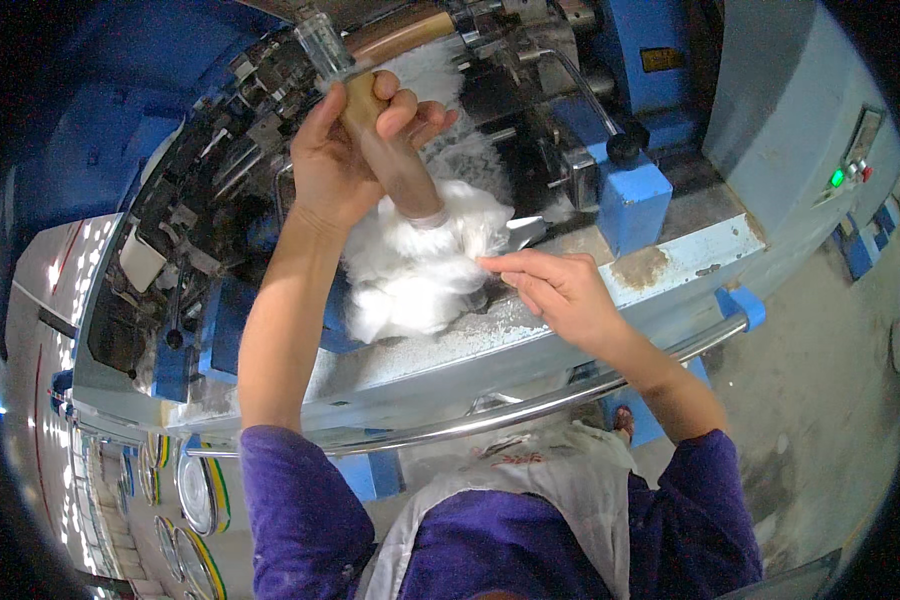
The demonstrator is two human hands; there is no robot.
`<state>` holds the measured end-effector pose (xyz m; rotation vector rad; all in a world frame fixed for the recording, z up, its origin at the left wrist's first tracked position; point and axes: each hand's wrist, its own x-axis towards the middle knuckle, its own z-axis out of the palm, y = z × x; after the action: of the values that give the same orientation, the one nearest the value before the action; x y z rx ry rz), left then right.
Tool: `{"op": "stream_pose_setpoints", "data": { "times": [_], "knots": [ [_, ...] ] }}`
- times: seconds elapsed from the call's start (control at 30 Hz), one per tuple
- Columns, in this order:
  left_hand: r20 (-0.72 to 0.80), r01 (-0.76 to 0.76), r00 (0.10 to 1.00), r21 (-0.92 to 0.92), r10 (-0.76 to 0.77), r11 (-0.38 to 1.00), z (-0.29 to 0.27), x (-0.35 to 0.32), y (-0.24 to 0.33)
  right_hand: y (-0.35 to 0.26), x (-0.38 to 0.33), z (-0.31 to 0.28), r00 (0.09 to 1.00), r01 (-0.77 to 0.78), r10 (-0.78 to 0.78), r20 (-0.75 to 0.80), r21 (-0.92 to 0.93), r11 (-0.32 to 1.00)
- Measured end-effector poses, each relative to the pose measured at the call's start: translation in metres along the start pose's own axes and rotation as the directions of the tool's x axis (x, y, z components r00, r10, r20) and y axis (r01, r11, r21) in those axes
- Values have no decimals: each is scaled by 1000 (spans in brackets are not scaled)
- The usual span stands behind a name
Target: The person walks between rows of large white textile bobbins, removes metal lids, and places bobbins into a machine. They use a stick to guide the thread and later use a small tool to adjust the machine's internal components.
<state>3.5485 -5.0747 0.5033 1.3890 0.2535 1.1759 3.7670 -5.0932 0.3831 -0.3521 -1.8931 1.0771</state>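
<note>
My left hand (pixel 332 170) is raised over the machine, its fingers wrapped round a brown roller (pixel 402 175). The roller is tilted, with a clear, shiny end piece (pixel 322 45) at its top. Its lower end rests against a heap of fluffy white cotton fibre (pixel 415 290) on the machine's front ledge. To the right of the heap, my right hand (pixel 568 300) reaches in with the index finger forward and the thumb close under it. These fingertips pinch at the cotton's right edge, where the fibre partly hides them.
Behind the cotton are another tan roller (pixel 400 38) and dark machine parts. A black-knobbed lever (pixel 622 148) stands above a blue block (pixel 635 205) on the right. A curved metal rail (pixel 500 418) runs between my body and the machine. Round cans (pixel 198 490) stand at lower left.
</note>
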Motion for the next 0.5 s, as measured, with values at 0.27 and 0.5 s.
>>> {"op": "stream_pose_setpoints", "data": {
  "times": [0.27, 0.5],
  "knots": [
    [3, -16, 1000, 13, 16, 1000, -3, -1, 0, -3, 3, -5, 999, -34, 34, -13, -11, 999],
    [-17, -12, 1000, -21, 11, 1000, -1, -1, 0, -1, 5, -3, 999, -48, 49, -16, 57, 997]
  ]
}}
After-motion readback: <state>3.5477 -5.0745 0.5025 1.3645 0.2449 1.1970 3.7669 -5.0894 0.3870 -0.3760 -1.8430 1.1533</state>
